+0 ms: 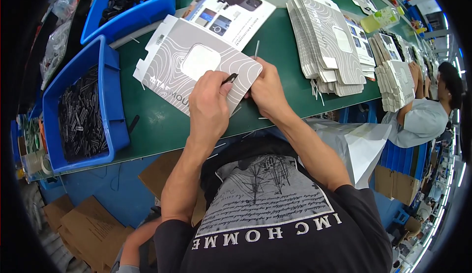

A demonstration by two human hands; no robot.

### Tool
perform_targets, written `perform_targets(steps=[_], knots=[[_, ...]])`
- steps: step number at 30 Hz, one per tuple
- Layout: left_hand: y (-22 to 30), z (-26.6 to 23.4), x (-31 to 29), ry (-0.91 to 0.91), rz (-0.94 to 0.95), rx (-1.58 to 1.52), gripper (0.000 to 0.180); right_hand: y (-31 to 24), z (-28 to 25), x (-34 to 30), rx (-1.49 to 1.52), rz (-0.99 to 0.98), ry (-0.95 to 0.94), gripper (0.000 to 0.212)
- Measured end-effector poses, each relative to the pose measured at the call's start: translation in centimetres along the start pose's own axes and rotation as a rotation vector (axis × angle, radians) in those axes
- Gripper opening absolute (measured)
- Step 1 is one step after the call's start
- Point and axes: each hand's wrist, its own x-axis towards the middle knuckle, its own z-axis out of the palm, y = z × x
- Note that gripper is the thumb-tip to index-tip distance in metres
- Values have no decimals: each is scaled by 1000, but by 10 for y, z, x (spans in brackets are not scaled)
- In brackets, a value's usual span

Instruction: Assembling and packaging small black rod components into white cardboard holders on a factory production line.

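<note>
A flat grey-and-white printed packaging box [164, 59], with wavy lines and a pale rounded-square window, lies slantwise on the green table. My left hand [210, 96] rests over its lower edge. Between its thumb and fingers is a small black plastic piece [229, 78], close above the card. My right hand [268, 88] is closed round the box's right corner, and its fingertips are partly hidden beneath the card. A thin pale strip [256, 49] sticks up beside the right hand; whether that hand holds it, I cannot tell.
A blue bin [114, 93] of small black pieces stands at the left, with another blue bin [169, 0] behind it. More printed boxes [255, 15] lie beyond. Stacked flat boxes [324, 39] and a yellow-green bottle [381, 19] are at the right. A co-worker [420, 118] sits farther right.
</note>
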Motion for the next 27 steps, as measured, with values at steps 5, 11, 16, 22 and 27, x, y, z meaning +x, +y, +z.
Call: perform_targets(steps=[5, 11, 16, 22, 27], knots=[[-3, -1, 4, 22, -22, -23, 14, 11, -2, 14, -143, -137, 19, 14], [-33, 22, -15, 55, 199, 394, 23, -10, -32, -18, -444, -448, 366, 19], [-33, 30, -18, 131, 135, 480, 16, -69, 67, 6, -606, -783, -270, 14], [-27, 40, -18, 166, 123, 512, 16, -65, 279, 75, -1276, -1075, -1043, 17], [-26, 32, -15, 129, 48, 517, 13, -37, 334, 83, -1519, -1031, -1310, 14]])
